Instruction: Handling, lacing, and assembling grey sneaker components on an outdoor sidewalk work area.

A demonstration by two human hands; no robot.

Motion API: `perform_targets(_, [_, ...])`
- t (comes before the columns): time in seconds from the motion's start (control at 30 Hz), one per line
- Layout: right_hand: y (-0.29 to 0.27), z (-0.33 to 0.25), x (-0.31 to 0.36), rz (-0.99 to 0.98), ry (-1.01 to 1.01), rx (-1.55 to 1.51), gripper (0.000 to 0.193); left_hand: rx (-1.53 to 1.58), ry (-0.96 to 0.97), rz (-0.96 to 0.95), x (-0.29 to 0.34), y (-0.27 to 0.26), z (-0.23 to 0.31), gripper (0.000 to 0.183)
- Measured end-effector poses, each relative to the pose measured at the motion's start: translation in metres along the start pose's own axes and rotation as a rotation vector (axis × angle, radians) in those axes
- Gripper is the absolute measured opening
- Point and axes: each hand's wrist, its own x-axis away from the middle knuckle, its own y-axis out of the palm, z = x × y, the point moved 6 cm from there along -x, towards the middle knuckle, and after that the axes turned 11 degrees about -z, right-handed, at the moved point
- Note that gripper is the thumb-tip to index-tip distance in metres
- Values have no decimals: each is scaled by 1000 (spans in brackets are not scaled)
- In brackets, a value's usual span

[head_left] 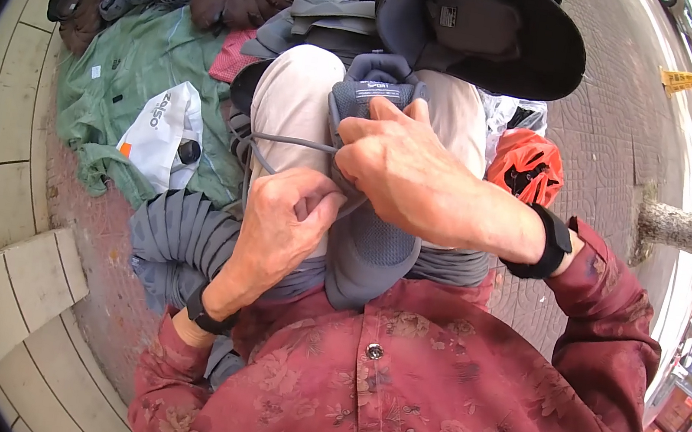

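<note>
On my feed, the grey mesh sneaker (371, 259) lies between the beige trouser legs (296, 96), toe toward the maroon shirt (429, 384), its grey shoelace (295, 141) trailing left. The right hand (409, 167) is closed over the sneaker beside its tongue (386, 94); the left hand (283, 212) is curled, apparently pinching lace, though its fingers hide the grip. I'd steady the sneaker, draw the lace evenly and keep it untwisted.
</note>
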Motion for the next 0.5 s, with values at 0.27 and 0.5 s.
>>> perform_targets(0.27, [-22,-10,17,64,-2,170,18,-107,127,69,4,4,23,18])
perform_targets(0.5, [-79,52,59,396,244,-360,6,9,73,85,3,-4,26,12])
